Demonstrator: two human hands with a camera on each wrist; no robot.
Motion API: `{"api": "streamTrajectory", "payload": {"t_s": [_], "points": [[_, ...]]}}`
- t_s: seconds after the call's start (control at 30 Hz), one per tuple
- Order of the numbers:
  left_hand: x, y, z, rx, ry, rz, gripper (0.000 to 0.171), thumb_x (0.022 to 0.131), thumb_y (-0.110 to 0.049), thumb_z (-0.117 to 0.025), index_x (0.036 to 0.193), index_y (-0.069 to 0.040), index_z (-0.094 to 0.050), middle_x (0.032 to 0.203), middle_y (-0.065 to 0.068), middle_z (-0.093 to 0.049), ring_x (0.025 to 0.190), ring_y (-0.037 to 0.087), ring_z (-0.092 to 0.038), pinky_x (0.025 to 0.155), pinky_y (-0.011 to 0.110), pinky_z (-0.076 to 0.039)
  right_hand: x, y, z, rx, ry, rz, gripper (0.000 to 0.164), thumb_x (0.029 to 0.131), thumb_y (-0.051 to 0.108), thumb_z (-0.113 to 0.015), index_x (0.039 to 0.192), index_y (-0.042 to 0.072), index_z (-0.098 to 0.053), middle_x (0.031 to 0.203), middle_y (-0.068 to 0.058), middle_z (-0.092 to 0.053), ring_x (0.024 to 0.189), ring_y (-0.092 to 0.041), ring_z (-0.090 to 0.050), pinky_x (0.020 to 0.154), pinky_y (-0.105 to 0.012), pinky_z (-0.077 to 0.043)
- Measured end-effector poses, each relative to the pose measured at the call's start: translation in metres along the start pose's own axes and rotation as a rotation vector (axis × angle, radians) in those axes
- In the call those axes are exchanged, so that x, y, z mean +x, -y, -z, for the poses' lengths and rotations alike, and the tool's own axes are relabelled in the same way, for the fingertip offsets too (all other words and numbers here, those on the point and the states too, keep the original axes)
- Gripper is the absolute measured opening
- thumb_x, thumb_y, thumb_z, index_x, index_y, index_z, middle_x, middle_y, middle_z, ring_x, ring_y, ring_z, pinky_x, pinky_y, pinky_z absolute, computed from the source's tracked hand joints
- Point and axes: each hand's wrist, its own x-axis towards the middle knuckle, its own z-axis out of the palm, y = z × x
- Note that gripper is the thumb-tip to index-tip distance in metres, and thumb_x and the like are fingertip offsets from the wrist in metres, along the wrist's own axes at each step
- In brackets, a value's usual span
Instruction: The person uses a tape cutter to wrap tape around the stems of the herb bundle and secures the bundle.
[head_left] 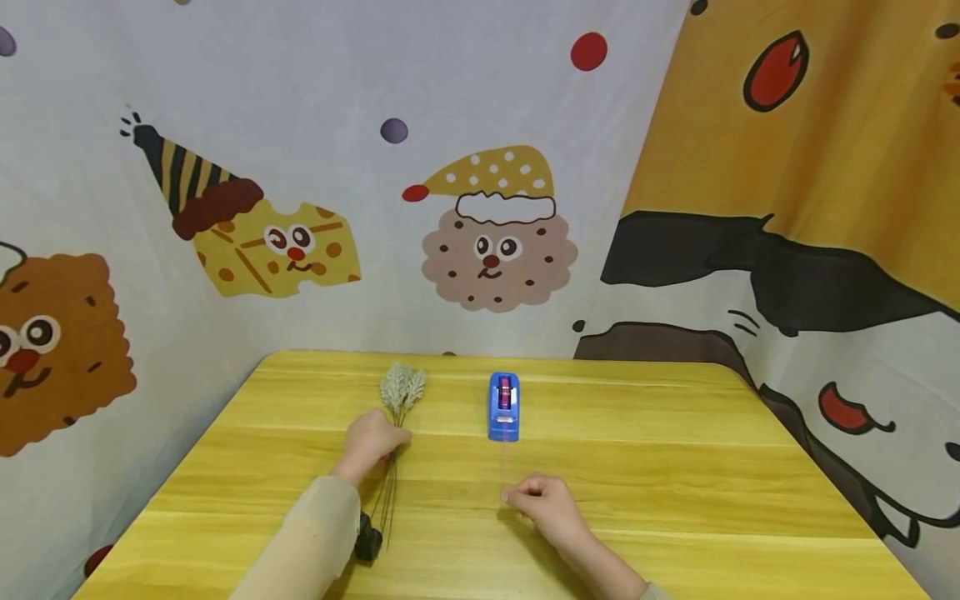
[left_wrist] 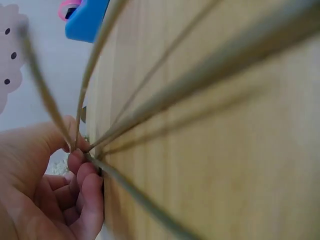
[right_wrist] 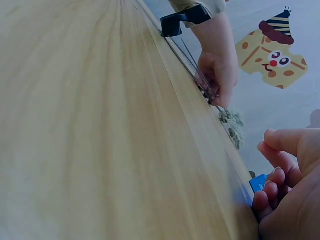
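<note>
My left hand [head_left: 372,442] pinches a small bunch of dried flowers [head_left: 402,388] by its thin stems on the left of the table. The pale grey-green heads point away from me. In the left wrist view, several stems [left_wrist: 175,85] fan out from between thumb and fingers. To the right stands a blue tape dispenser [head_left: 494,423] with a pink roll. A thin pinkish strip of tape [head_left: 505,467] runs from it toward me, its end pinched between thumb and finger of my right hand [head_left: 551,510]. The right wrist view shows the dispenser [right_wrist: 258,183] partly hidden behind that hand.
Both hands work over a yellow wood-grain table [head_left: 675,467]. A black wrist camera [head_left: 367,539] sits at the left wrist, beside the stem ends. Behind the table's far edge hangs a white cloth [head_left: 315,100] printed with cartoon food; a yellow patterned part is at right.
</note>
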Motion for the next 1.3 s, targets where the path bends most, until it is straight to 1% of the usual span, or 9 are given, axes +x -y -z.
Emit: {"api": "streamTrajectory", "payload": {"t_s": [0.1, 0.37, 0.5, 0.7, 0.8, 0.9, 0.97, 1.17, 1.3], "points": [[0.001, 0.001, 0.001, -0.009, -0.003, 0.020, 0.034, 0.075, -0.018, -0.064, 0.046, -0.015, -0.047, 0.039, -0.001, -0.043, 0.032, 0.013, -0.036, 0.035, 0.025, -0.034, -0.001, 0.001, 0.000, 0.012, -0.001, -0.005, 0.021, 0.083, 0.010, -0.073, 0.078, -0.009, -0.070, 0.072, 0.002, -0.053, 0.070, -0.013, -0.047, 0.058, -0.023, -0.039], [0.000, -0.004, 0.006, -0.013, -0.023, 0.031, 0.034, 0.083, -0.024, -0.066, 0.055, -0.006, -0.058, 0.046, 0.005, -0.055, 0.037, 0.019, -0.055, 0.041, 0.031, -0.049, -0.003, 0.003, 0.001, 0.019, 0.000, 0.001, 0.020, 0.082, 0.012, -0.074, 0.078, -0.007, -0.070, 0.073, 0.001, -0.054, 0.072, -0.014, -0.048, 0.059, -0.023, -0.040], [-0.002, -0.006, 0.008, -0.041, 0.006, 0.031, 0.036, 0.087, -0.024, -0.063, 0.058, -0.003, -0.062, 0.049, 0.008, -0.059, 0.039, 0.020, -0.057, 0.044, 0.032, -0.051, -0.003, 0.005, 0.001, 0.006, -0.004, -0.002, 0.019, 0.082, 0.011, -0.074, 0.078, -0.007, -0.071, 0.073, 0.001, -0.054, 0.072, -0.014, -0.048, 0.059, -0.023, -0.040], [-0.006, -0.010, 0.009, -0.297, 0.108, 0.109, 0.033, 0.098, -0.020, -0.054, 0.082, 0.008, -0.063, 0.060, 0.013, -0.064, 0.045, 0.019, -0.061, 0.047, 0.033, -0.054, -0.001, 0.004, 0.000, -0.015, 0.003, -0.009, 0.019, 0.084, 0.007, -0.071, 0.080, -0.011, -0.070, 0.074, 0.000, -0.055, 0.073, -0.015, -0.047, 0.059, -0.023, -0.040], [-0.009, -0.012, 0.008, -0.452, 0.167, 0.153, 0.036, 0.102, -0.017, -0.043, 0.115, 0.016, -0.047, 0.065, 0.014, -0.061, 0.045, 0.019, -0.059, 0.045, 0.031, -0.052, -0.001, 0.003, 0.000, 0.001, 0.000, -0.007, 0.019, 0.083, 0.009, -0.073, 0.079, -0.009, -0.070, 0.074, 0.001, -0.054, 0.071, -0.014, -0.048, 0.057, -0.022, -0.040], [-0.010, -0.010, 0.007, -0.548, 0.211, 0.182, 0.043, 0.104, -0.014, -0.031, 0.137, 0.013, -0.023, 0.070, 0.012, -0.053, 0.046, 0.019, -0.056, 0.044, 0.029, -0.049, -0.002, 0.002, 0.000, 0.022, -0.003, 0.004, 0.019, 0.081, 0.010, -0.074, 0.078, -0.008, -0.070, 0.072, 0.002, -0.054, 0.067, -0.012, -0.048, 0.054, -0.021, -0.040], [-0.009, -0.009, 0.006, -0.540, 0.213, 0.179, 0.043, 0.105, -0.014, -0.028, 0.139, 0.011, -0.022, 0.071, 0.011, -0.050, 0.045, 0.016, -0.052, 0.042, 0.027, -0.046, -0.003, 0.002, 0.001, 0.033, -0.003, 0.012, 0.020, 0.081, 0.011, -0.075, 0.077, -0.008, -0.070, 0.071, 0.002, -0.053, 0.066, -0.012, -0.048, 0.053, -0.021, -0.040], [-0.004, -0.006, 0.004, -0.377, 0.124, 0.100, 0.030, 0.106, -0.018, -0.029, 0.119, 0.006, -0.040, 0.077, 0.014, -0.052, 0.045, 0.011, -0.031, 0.041, 0.026, -0.033, -0.003, 0.002, 0.001, 0.033, -0.003, 0.020, 0.019, 0.080, 0.011, -0.075, 0.076, -0.007, -0.070, 0.069, 0.002, -0.053, 0.064, -0.011, -0.048, 0.053, -0.020, -0.039], [-0.002, -0.007, 0.004, -0.356, 0.073, 0.093, 0.036, 0.105, -0.021, -0.030, 0.125, 0.006, -0.041, 0.080, 0.015, -0.054, 0.047, 0.012, -0.035, 0.041, 0.026, -0.034, -0.003, 0.002, 0.001, 0.024, -0.002, 0.013, 0.019, 0.082, 0.010, -0.074, 0.077, -0.008, -0.070, 0.070, 0.002, -0.053, 0.064, -0.011, -0.047, 0.053, -0.021, -0.039]]}}
